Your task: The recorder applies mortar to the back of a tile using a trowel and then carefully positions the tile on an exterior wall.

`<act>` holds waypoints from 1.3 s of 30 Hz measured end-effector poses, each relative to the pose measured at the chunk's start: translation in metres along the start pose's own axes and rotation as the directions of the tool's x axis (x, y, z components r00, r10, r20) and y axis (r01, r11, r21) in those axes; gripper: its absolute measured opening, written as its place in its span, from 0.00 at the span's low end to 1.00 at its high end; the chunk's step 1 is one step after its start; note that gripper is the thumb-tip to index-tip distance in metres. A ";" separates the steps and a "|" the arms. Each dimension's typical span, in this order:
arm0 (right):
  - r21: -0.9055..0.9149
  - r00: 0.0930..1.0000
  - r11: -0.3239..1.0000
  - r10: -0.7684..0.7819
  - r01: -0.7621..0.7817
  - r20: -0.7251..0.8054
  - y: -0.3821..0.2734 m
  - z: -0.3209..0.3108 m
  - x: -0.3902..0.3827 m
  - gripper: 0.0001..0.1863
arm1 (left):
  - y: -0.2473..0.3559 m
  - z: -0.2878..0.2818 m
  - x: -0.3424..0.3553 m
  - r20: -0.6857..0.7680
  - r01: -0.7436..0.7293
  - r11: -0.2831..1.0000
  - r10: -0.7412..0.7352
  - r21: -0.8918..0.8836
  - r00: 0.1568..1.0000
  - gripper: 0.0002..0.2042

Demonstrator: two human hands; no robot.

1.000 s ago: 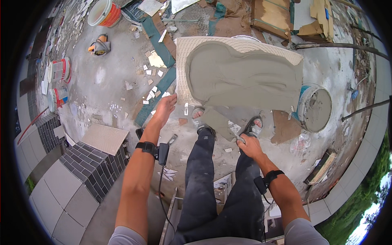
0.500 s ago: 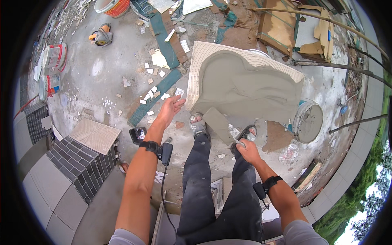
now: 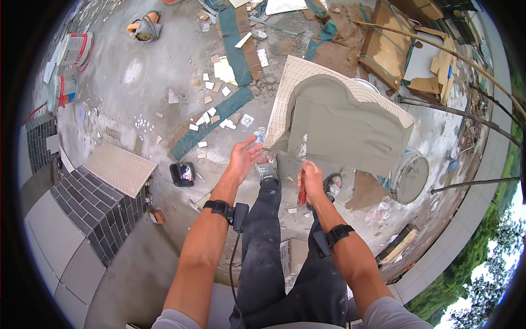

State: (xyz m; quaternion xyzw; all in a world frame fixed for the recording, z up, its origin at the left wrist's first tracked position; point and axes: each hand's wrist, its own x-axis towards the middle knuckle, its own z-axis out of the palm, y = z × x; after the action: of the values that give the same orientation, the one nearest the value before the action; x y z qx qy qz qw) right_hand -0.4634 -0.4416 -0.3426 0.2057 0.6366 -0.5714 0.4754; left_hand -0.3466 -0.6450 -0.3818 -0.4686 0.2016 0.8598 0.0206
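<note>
A large pale tile [image 3: 280, 90] with a ridged back lies in front of me, its surface mostly covered by a thick layer of wet grey mortar [image 3: 356, 123]. In my right hand [image 3: 312, 178] is a trowel [image 3: 302, 196], gripped by its red handle. Its mortar-coated blade is at the left part of the grey layer, hard to tell apart from it. My left hand [image 3: 244, 158], open with fingers spread, is beside the tile's near left corner; whether it touches the tile I cannot tell.
A bucket of mortar [image 3: 415, 174] stands right of the tile. Cardboard boxes [image 3: 386, 44] and long sticks [image 3: 460, 112] lie at the far right. Tile chips [image 3: 207, 116], a black tray [image 3: 182, 174] and a yellow power tool [image 3: 145, 27] are on the floor leftward. Another tile [image 3: 121, 167] rests at left.
My right hand has raised the trowel from beside my right foot onto the mortar, and the red handle now shows. My left hand has moved nearer the tile's corner. The view has shifted slightly.
</note>
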 end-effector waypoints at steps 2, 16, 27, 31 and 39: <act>-0.111 1.000 0.994 0.020 -0.018 0.014 -0.001 0.024 -0.002 0.11 | 0.001 -0.004 -0.003 0.000 0.005 1.000 -0.005 -0.008 1.000 0.30; -0.830 0.961 0.515 -0.264 0.213 0.083 -0.082 0.054 -0.001 0.32 | -0.016 -0.022 0.000 0.063 0.066 0.937 -0.047 -0.344 0.997 0.26; -0.937 0.943 0.160 -0.171 0.311 0.284 -0.112 0.144 0.070 0.26 | -0.009 -0.014 0.008 0.095 0.107 0.978 -0.091 -0.178 0.991 0.28; -0.847 0.937 0.409 -0.077 0.340 0.340 -0.115 0.132 0.063 0.28 | -0.004 -0.026 0.005 0.113 0.118 0.981 -0.101 -0.156 0.988 0.29; -0.962 0.963 0.074 0.039 0.263 0.266 -0.198 0.018 0.021 0.25 | -0.042 -0.119 -0.052 -0.144 0.261 0.947 -0.237 0.185 0.961 0.25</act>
State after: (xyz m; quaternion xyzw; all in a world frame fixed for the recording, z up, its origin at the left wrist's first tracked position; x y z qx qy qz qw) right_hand -0.6255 -0.5164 -0.2531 -0.2855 0.8101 -0.0429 0.5102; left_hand -0.2133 -0.6422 -0.4096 -0.5365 0.2281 0.7957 0.1645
